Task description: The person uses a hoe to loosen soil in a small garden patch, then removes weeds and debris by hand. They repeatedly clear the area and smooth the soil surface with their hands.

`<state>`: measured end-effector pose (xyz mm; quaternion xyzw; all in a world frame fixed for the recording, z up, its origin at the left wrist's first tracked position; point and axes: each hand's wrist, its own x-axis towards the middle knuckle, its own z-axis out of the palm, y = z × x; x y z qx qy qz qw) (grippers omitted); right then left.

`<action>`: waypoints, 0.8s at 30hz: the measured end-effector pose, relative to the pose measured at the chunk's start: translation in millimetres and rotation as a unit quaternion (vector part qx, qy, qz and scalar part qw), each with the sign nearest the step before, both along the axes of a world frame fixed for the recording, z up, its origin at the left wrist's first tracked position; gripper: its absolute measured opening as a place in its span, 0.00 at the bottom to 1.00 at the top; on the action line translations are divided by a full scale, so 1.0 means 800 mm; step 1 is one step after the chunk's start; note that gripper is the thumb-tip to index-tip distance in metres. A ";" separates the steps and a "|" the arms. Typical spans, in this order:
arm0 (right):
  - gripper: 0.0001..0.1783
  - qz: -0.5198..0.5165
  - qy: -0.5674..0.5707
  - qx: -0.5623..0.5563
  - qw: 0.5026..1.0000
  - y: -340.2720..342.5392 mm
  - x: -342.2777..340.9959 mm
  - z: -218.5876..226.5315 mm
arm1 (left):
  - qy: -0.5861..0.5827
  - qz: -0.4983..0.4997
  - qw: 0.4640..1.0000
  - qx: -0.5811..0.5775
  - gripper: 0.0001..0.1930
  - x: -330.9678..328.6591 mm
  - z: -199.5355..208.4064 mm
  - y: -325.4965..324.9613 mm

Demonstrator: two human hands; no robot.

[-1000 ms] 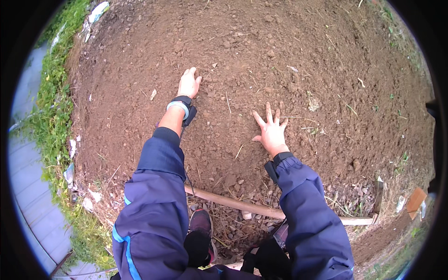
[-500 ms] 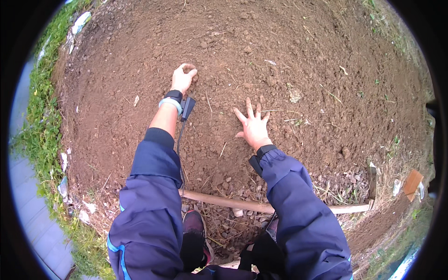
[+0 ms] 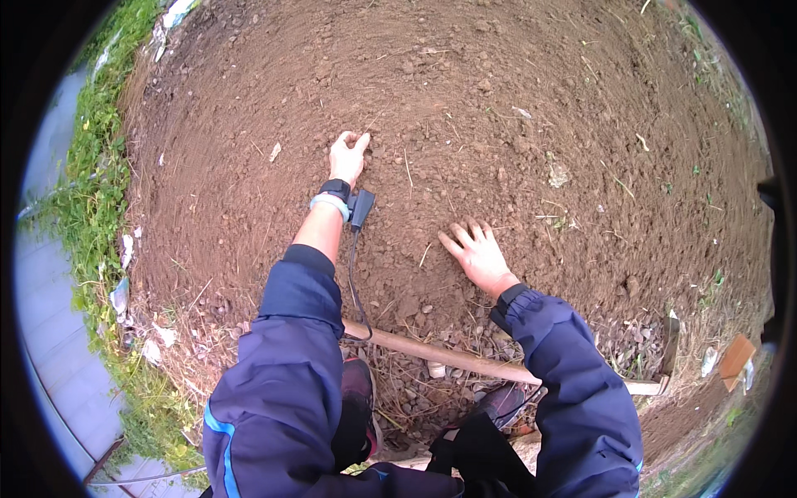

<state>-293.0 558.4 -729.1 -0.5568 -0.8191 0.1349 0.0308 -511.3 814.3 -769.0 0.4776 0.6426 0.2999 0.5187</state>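
Over the brown loose soil (image 3: 332,75), my left hand (image 3: 344,159) is closed, thumb and fingertips pinched together close to the ground. Whatever lies between those fingertips is too small to make out. Lower and to the right, my right hand (image 3: 481,259) rests on the soil, its dirty fingers slightly bent and a little apart, holding nothing. A dark band and a pale blue one circle my left wrist, with a small black device (image 3: 362,209) and its cable beside them. Near my feet lies a hoe with a long wooden handle (image 3: 448,355), passing behind my right sleeve to a metal blade (image 3: 671,344).
Green plants (image 3: 91,199) and grey paving (image 3: 62,324) border the soil on the left. Stones and dry stalks lie around my shoes (image 3: 359,390). At the right edge is a brown block (image 3: 735,360). Pale litter (image 3: 120,296) lies along the left border.
The view has shifted a little. My right hand has drawn back toward me over the soil, its spread fingers now more bent. My left hand, still pinched, has also come nearer.
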 end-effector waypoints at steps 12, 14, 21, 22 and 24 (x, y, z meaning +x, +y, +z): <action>0.33 -0.221 0.012 0.011 0.975 0.023 0.008 -0.012 | 0.279 -0.226 0.933 0.030 0.17 0.019 0.034 -0.019; 0.29 -0.062 0.011 -0.050 0.997 -0.012 -0.005 -0.005 | 0.137 -0.197 0.970 -0.039 0.16 0.020 0.035 -0.031; 0.12 -0.331 0.164 -0.004 0.929 -0.034 0.093 -0.001 | -0.374 -0.118 0.870 -0.299 0.11 0.002 0.058 -0.093; 0.08 -0.399 0.202 -0.017 0.894 -0.026 0.094 -0.001 | -0.348 -0.168 0.872 -0.299 0.11 0.010 0.061 -0.103; 0.07 -0.337 0.094 0.046 0.936 -0.005 0.086 0.000 | -0.207 -0.228 0.909 -0.281 0.10 0.038 0.063 -0.128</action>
